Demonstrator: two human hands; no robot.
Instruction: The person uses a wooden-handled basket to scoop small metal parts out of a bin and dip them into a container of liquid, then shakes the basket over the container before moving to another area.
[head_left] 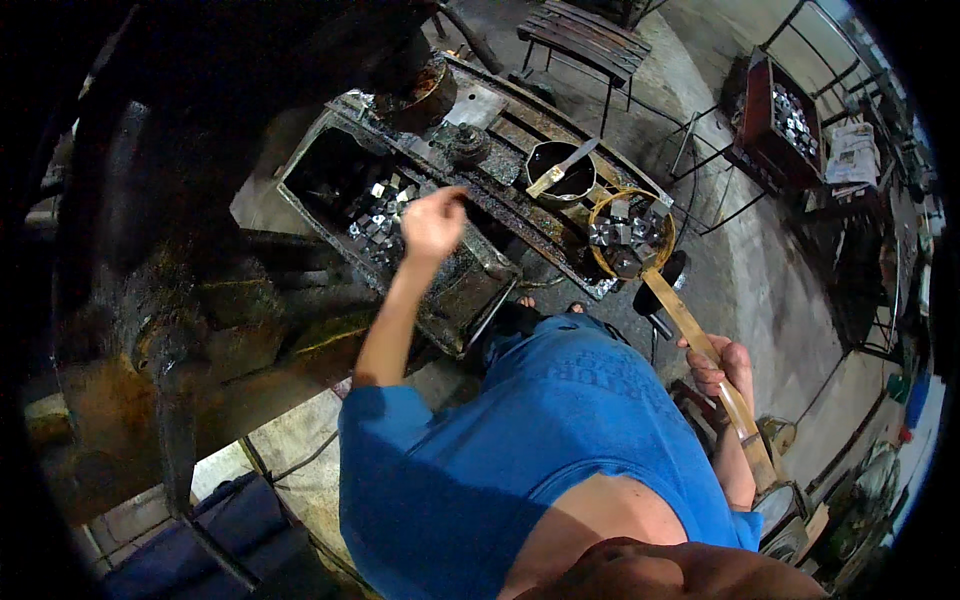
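My right hand (pixel 718 365) is wrapped round the long flat wooden handle of a scoop (pixel 683 318). The scoop's round, yellow-rimmed head is at the bench's right end, filled with dark and shiny metal blocks (pixel 622 234). My left hand (pixel 435 224) hovers over the near edge of an open metal trough (pixel 315 215), its fingers curled in; whatever they may hold is hidden. More small metal blocks (pixel 382 215) lie loose in the trough. Between my hands, a dark pot (pixel 572 183) stands on the bench with a flat brush-like tool (pixel 560 168) across its rim.
A large dark machine (pixel 150 250) fills the left side. Behind the trough, a rusty can (pixel 425 100) stands on the greasy bench (pixel 510 120). A slatted stool (pixel 585 40) is farther back. At the right, a red bin (pixel 762 120) holds more metal pieces, beside folded paper (pixel 853 153).
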